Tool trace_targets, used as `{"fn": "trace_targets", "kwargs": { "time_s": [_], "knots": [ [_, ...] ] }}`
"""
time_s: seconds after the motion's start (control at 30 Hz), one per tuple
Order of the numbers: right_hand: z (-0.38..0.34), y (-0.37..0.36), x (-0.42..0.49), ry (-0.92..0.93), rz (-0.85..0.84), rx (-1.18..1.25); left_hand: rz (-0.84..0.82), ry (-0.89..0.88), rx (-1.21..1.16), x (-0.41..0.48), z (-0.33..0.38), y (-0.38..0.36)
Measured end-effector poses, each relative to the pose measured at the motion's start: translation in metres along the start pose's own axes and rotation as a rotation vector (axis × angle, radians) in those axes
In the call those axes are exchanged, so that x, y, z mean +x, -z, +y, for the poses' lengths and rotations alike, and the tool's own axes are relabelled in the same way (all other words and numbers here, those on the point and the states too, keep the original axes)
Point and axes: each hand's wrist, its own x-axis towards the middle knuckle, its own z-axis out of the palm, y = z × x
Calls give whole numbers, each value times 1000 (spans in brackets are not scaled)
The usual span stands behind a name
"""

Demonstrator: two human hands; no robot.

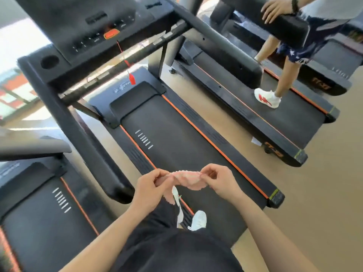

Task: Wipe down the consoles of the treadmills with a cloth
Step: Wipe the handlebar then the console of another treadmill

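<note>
You stood at the rear of the middle treadmill (176, 138), one white shoe (198, 220) planted on its side rail, with the pink cloth (188, 179) stretched between your hands at about six o'clock in the view. Your left hand (151, 188) pinched one end of the cloth between thumb and fingertips, a loose tail hanging below it, and your right hand (218, 180) pinched the other end the same way, the remaining fingers curled in. Held taut like that and well short of the machine, the cloth looked as if you were opening or refolding it to get a clean, flat face before wiping, rather than wiping yet. The console (94, 26) sat far ahead at eleven o'clock, well apart from the cloth, its orange stop button (111, 34) showing and a red safety clip (132, 79) dangling from a cord beneath it. You would need to step forward along the belt to reach it. Another person stood on the treadmill at one o'clock, a hand resting on its handlebar (284, 24), so that machine's console was likely best left until free. A third treadmill (39, 203) lay at eight o'clock.
</note>
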Motion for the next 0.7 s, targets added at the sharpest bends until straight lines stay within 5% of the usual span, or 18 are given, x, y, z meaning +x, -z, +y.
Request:
{"fn": "trace_targets", "kwargs": {
  "time_s": [0.37,0.7],
  "knots": [
    [-131,14,220,247,-128,-184,256,-8,-173,174,29,66],
    [-296,-20,374,539,-272,-219,691,47,-324,287,43,192]
  ]
}}
